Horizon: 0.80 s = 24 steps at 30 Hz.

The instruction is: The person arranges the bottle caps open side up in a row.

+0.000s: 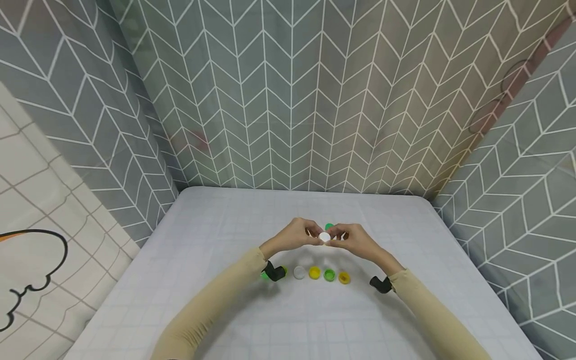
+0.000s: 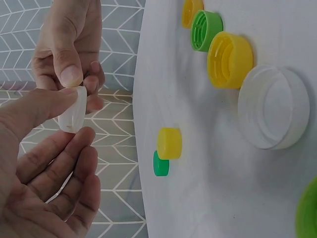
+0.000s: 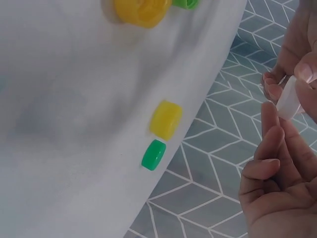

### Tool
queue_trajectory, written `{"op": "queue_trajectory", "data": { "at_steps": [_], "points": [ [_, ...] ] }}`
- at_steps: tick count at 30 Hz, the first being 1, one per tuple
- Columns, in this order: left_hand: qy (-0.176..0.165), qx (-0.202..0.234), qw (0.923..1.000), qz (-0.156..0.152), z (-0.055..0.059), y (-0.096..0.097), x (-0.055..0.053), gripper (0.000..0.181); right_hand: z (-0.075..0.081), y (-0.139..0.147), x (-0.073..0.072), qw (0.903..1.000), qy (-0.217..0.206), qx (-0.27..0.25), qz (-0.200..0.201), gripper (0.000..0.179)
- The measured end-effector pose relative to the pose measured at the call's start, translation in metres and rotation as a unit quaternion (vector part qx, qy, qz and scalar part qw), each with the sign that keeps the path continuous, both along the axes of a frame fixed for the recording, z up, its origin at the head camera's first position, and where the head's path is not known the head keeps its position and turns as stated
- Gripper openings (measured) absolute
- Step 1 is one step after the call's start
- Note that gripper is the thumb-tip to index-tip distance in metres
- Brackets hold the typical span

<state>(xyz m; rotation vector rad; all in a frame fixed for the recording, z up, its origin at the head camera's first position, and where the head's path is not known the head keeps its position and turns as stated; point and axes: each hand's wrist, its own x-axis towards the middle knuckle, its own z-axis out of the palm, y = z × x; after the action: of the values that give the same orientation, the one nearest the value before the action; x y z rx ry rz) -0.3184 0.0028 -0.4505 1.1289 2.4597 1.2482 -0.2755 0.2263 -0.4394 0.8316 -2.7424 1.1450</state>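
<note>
A small white bottle cap (image 1: 324,237) is held up above the table between both hands. My left hand (image 1: 299,234) pinches it between thumb and fingertips from the left. From the other side my right hand (image 1: 355,240) grips its edge with thumb and fingers. In the left wrist view the white cap (image 2: 74,110) stands on edge, the left thumb across its upper side and left fingertips beneath. The right wrist view shows the cap (image 3: 289,98) partly covered by fingers.
In front of the hands lie a clear cap (image 1: 299,272), a yellow cap (image 1: 314,272), a green cap (image 1: 329,275) and an orange-yellow cap (image 1: 344,277). Green caps are partly hidden by the left wrist's black mount (image 1: 274,272). Beyond lie a yellow cap (image 3: 166,120) and green cap (image 3: 154,154).
</note>
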Motion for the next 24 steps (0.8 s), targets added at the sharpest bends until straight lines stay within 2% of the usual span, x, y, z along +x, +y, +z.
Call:
{"op": "queue_trajectory", "data": {
  "at_steps": [5, 9, 13, 20, 24],
  "points": [
    [0.01, 0.006, 0.9999, -0.006, -0.0011, 0.0013, -0.0007, 0.042, -0.0001, 0.0015, 0.0026, 0.9997, -0.022, -0.009, -0.004, 0.042],
    [0.02, 0.013, 0.9997, -0.006, -0.0008, 0.0031, -0.0012, 0.031, 0.0003, 0.0014, 0.0039, 0.9995, -0.023, -0.02, 0.003, 0.036],
    [0.013, 0.03, 0.9994, -0.01, 0.0009, 0.0052, -0.0015, 0.027, 0.0007, 0.0004, 0.0029, 0.9991, -0.021, -0.037, 0.003, 0.031],
    [0.001, 0.065, 0.9979, 0.004, 0.0033, 0.0086, 0.0001, 0.033, 0.0002, 0.001, 0.0018, 0.9984, 0.016, -0.029, -0.046, 0.027],
    [-0.02, 0.071, 0.9971, 0.017, 0.0046, 0.0089, 0.0013, 0.027, 0.0025, 0.003, 0.0028, 0.9973, 0.034, -0.038, -0.052, 0.026]
  ]
}}
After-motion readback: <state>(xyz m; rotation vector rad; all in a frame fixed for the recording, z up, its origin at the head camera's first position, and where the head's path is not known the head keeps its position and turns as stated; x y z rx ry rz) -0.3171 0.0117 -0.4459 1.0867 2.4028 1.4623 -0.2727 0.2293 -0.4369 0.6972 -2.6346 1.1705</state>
